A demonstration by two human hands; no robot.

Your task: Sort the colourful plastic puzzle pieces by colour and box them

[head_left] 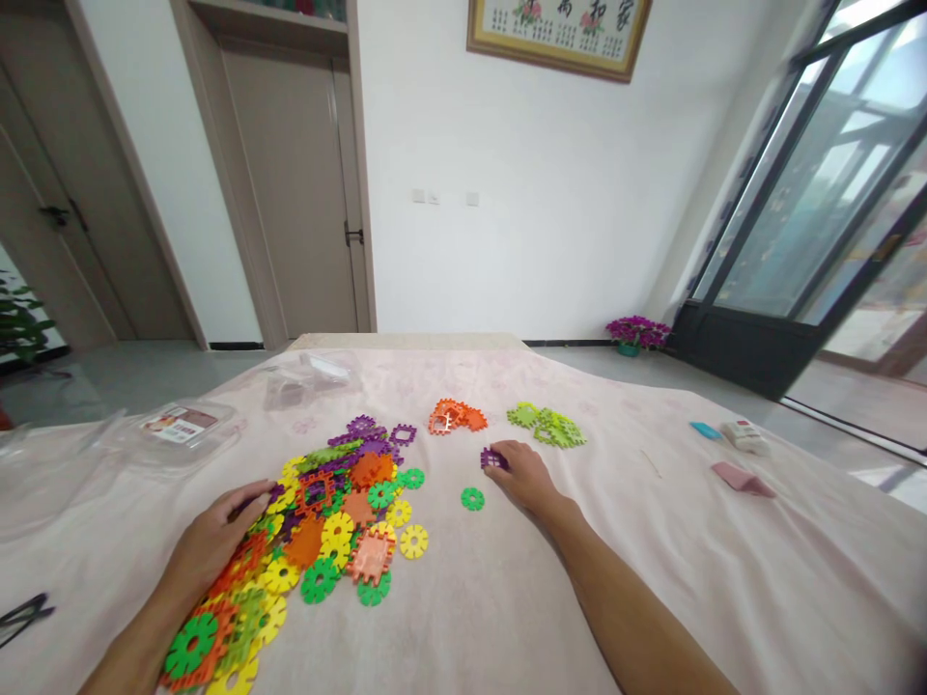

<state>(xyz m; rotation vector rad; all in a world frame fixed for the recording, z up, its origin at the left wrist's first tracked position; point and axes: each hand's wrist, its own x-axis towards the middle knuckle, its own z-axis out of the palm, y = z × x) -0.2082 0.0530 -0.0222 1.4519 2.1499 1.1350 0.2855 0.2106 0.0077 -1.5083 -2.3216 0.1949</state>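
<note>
My right hand (525,478) pinches purple piece (493,459) at fingertips. Left hand (217,541) fingers curled on pile (340,526), grip unclear. Risk: shallow pinch, piece could slip.

My right hand (525,478) pinches a purple piece (493,459) and its grip hides about half of it, so the shape is unclear. My left hand (217,541) lies over the pile of plastic pieces (340,531); I can't tell if it holds one. The pile's near end runs off the bottom edge. The scissors (23,614) are cut by the left edge, the framed picture (557,39) by the top. The label (178,425) on the clear packaging is too small to read.
</note>
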